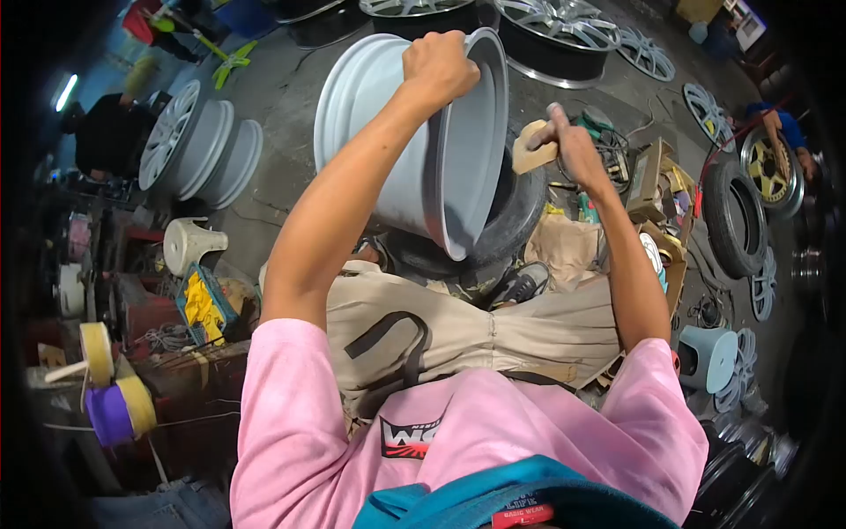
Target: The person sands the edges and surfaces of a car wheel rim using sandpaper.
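Observation:
My left hand (441, 69) is closed over the upper edge of a grey wheel rim (379, 106), which is tilted with its open side toward the right. The rim rests on a black tire (520, 207) lying on the floor in front of my knees. To the right of the rim, my right hand (573, 150) holds a tan piece of sandpaper (531, 148), apparently folded, with the thumb raised. The sandpaper is close to the rim's edge but apart from it.
Several alloy wheels, including one large wheel (560, 26), lie ahead. A green power tool (595, 123) and a cardboard box (650, 181) are on the right. On the left stand a white stool (192, 245) and a basket with yellow material (204, 304). Other people work at both sides.

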Demonstrator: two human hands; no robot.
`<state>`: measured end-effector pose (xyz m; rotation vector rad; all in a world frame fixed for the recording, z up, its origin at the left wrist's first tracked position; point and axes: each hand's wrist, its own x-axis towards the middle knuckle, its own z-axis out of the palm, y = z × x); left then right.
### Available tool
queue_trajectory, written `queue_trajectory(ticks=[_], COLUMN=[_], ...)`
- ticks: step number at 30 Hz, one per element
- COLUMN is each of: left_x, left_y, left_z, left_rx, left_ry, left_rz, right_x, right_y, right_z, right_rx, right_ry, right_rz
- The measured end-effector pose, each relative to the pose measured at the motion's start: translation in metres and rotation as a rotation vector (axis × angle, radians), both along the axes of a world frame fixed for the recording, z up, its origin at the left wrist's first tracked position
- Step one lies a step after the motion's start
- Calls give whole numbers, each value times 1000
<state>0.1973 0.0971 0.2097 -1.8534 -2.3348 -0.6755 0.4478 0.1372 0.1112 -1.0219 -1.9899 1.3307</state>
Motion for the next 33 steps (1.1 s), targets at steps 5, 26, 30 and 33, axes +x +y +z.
queue_trajectory(ticks=[5, 26, 30, 33], left_x=[-5, -132, -138, -127], left_y=[-14, -203, -201, -195], left_z=[-14, -102, -137, -135], left_rx=[108, 12, 30, 141], left_ry=[-134, -797, -704, -541], left_rz=[-108, 159, 236, 242], right_x=[-42, -52, -48, -47], right_y=[-103, -190, -180, -176], right_z=[5, -134, -121, -110], right_rx=[172, 598, 600, 598], right_ry=[-92, -366, -340, -313], right_rz=[345, 291, 364, 346])
